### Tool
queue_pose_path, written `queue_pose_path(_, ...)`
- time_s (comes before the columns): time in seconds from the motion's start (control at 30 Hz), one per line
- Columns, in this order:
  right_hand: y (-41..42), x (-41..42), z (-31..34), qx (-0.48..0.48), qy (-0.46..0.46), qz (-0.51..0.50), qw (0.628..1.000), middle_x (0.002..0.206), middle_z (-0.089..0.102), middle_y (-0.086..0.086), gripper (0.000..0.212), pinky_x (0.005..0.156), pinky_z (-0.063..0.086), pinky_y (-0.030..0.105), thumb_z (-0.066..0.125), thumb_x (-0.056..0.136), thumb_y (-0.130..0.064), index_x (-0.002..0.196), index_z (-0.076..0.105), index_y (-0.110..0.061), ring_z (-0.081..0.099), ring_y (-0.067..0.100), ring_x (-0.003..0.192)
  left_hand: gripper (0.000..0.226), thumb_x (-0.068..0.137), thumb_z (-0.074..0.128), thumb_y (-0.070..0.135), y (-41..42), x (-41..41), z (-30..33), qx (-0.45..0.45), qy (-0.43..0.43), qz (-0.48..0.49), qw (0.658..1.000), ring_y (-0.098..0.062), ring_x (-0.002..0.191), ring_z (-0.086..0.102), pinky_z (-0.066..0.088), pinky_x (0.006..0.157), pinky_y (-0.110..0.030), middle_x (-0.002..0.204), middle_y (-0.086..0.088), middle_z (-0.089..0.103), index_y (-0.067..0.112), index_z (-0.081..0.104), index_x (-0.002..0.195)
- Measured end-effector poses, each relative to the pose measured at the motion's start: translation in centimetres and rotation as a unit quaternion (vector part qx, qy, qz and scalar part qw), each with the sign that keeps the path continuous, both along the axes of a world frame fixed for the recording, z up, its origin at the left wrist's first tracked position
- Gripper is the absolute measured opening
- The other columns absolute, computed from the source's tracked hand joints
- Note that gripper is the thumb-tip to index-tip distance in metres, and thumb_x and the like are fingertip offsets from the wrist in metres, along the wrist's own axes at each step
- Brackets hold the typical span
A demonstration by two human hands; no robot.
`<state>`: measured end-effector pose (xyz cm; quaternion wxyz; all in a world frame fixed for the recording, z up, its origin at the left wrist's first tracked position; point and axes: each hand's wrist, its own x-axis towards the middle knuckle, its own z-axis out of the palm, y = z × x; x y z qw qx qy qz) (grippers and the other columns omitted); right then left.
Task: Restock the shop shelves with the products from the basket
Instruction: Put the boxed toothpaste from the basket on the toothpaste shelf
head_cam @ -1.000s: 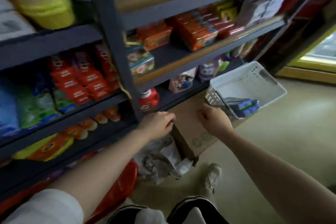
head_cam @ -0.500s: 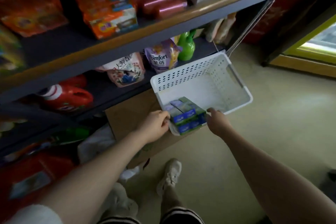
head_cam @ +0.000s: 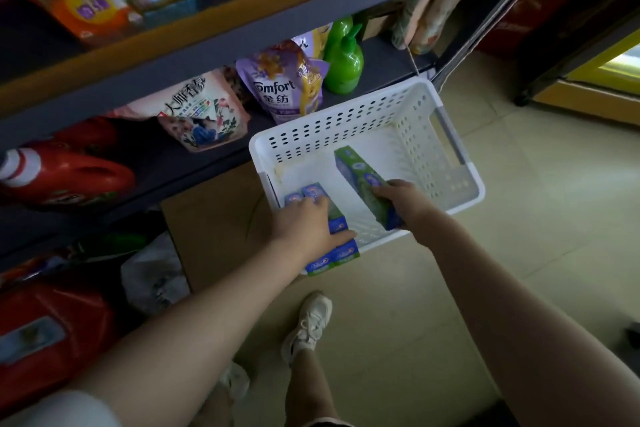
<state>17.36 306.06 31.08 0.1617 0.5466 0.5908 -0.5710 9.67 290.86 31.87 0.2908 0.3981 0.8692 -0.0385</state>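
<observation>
I am looking into a small shop. Beyond my fingers [head_cam: 313, 203], dark metal shelves [head_cam: 194, 45] hold retail goods in rows: a purple Comfort refill pouch [head_cam: 280, 90], a green bottle [head_cam: 343, 62], a floral pouch [head_cam: 201, 114], a red detergent jug [head_cam: 65, 173], and orange packs [head_cam: 93, 7] above. Under my fingers, a white perforated basket [head_cam: 346, 128] rests on a cardboard box [head_cam: 211, 229], over a tiled floor [head_cam: 554, 218].

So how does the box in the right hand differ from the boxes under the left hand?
The box in the right hand is single, lifted and tilted, one end raised; the right hand grips its lower end. The boxes under the left hand are several, lying flat, side by side, in the basket corner; the left hand grasps them. All are green and blue cartons.
</observation>
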Motion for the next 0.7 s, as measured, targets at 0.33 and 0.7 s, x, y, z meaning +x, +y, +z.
queue_pose_path(0.33,0.6,5.1,2.4,-0.123,0.028,-0.221,0.967,0.111,0.053,0.017,0.018,0.043,0.057,0.032,0.06,0.089,-0.019,0.103,0.053,-0.011,0.056,0.033,0.088,0.064,0.089,0.05,0.03,4.7,1.1,-0.6,-0.163,0.003,0.062,0.985,-0.032,0.111,0.055,0.047,0.08,-0.034,0.129,-0.015,0.053,0.001,0.025,0.14)
queue_pose_path(0.7,-2.4,4.7,6.9,-0.105,0.115,-0.165,0.974,0.091,0.055,0.006,0.011,0.048,0.056,0.026,0.056,0.09,-0.015,0.099,0.053,-0.019,0.055,0.022,0.071,0.05,0.084,0.06,0.027,-2.4,-2.0,6.9,0.118,-0.022,0.229,0.966,-0.032,0.104,0.053,0.041,0.071,-0.035,0.124,-0.015,0.045,0.006,0.042,0.126)
